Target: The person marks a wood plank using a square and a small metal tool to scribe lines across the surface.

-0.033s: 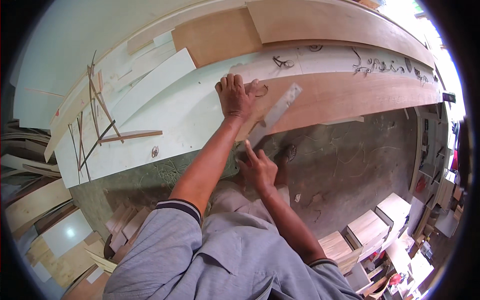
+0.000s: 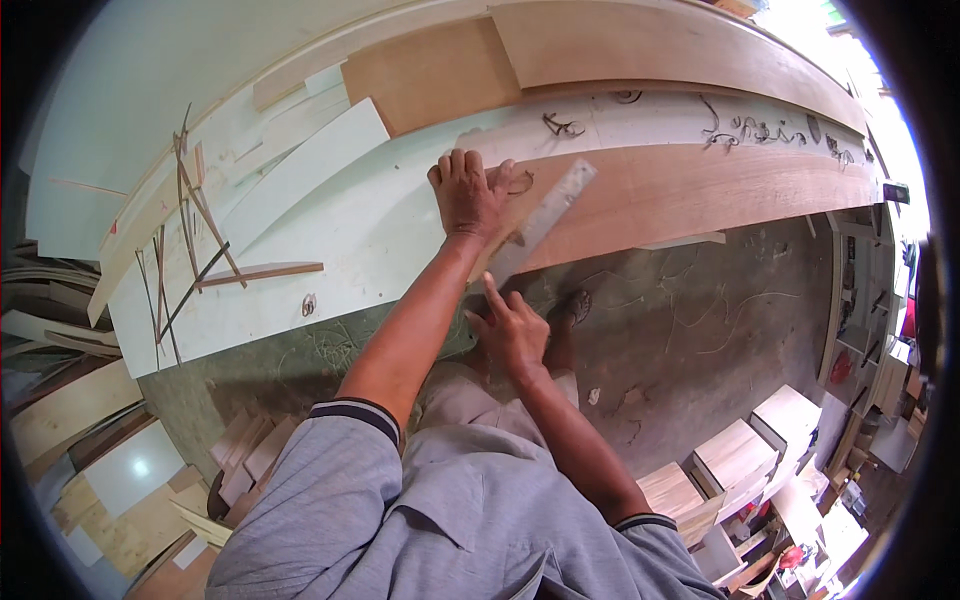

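Observation:
My left hand (image 2: 468,195) is closed over the left end of a long reddish-brown wooden board (image 2: 690,195), its fingers bent near the far edge. Just to the right of that hand, a wide metal handsaw blade (image 2: 548,218) lies slanted across the board, its tip pointing to the far right. Below the near edge, my right hand (image 2: 517,335) grips the saw's handle, with the index finger stretched toward the blade. The handle itself is mostly hidden by the hand. A dark curled strip (image 2: 520,183) sits between my left hand and the blade.
The board rests on a pale worktop (image 2: 370,245) with thin dark strips (image 2: 190,215) at left. Brown panels (image 2: 435,75) lie along the back. Curled shavings (image 2: 565,125) are scattered behind the board. Wooden boxes (image 2: 735,455) stand on the floor at lower right.
The saw blade and my right hand have shifted slightly to the left and away from me. My left hand and the board stay in place.

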Demonstrator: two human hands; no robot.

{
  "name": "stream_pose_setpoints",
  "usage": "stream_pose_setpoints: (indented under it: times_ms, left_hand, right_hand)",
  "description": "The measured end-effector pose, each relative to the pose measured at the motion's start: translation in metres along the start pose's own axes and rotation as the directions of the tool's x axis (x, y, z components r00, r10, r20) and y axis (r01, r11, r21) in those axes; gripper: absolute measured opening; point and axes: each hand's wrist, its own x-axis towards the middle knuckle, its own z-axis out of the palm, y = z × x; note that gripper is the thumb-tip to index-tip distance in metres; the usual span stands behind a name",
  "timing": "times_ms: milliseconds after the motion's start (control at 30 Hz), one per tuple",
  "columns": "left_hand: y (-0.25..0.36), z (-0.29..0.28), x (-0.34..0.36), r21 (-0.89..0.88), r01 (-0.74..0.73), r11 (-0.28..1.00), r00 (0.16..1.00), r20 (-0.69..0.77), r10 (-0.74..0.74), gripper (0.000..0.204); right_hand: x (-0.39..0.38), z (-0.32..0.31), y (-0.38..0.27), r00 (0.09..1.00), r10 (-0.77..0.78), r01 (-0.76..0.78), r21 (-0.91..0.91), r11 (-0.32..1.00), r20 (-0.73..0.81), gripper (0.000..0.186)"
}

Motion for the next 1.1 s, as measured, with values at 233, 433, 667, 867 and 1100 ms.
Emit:
stream_pose_setpoints:
  times_ms: [233, 433, 667, 867, 1100]
  left_hand:
    - [-0.002, 0.003, -0.003, -0.105, -0.010, 0.994, 1.000, -0.025, 0.007, 0.047]
    - [0.013, -0.007, -0.021, -0.005, -0.184, 0.983, 0.983, 0.013, 0.184, 0.069]
    - [0.116, -0.003, -0.108, 0.059, -0.271, 0.961, 0.924, 0.296, 0.243, 0.082]
    - [0.241, 0.030, -0.131, -0.605, -0.384, 0.698, 0.544, 0.462, 0.700, 0.078]
    - [0.342, 0.102, -0.086, -0.236, -0.312, 0.921, 0.897, 0.248, 0.367, 0.074]
  right_hand:
    - [-0.023, -0.010, 0.039, 0.996, 0.074, -0.075, -0.019, 0.997, -0.042, 0.077]
    - [-0.129, -0.108, 0.194, 0.713, 0.619, -0.646, 0.033, 0.762, -0.330, 0.079]
    - [-0.256, -0.177, 0.309, 0.285, 0.943, -0.958, -0.022, 0.286, -0.173, 0.086]
    - [-0.302, -0.152, 0.336, 0.383, 0.921, -0.923, 0.057, 0.380, 0.071, 0.080]
    - [-0.320, -0.160, 0.384, 0.408, 0.882, -0.906, 0.221, 0.360, 0.237, 0.086]
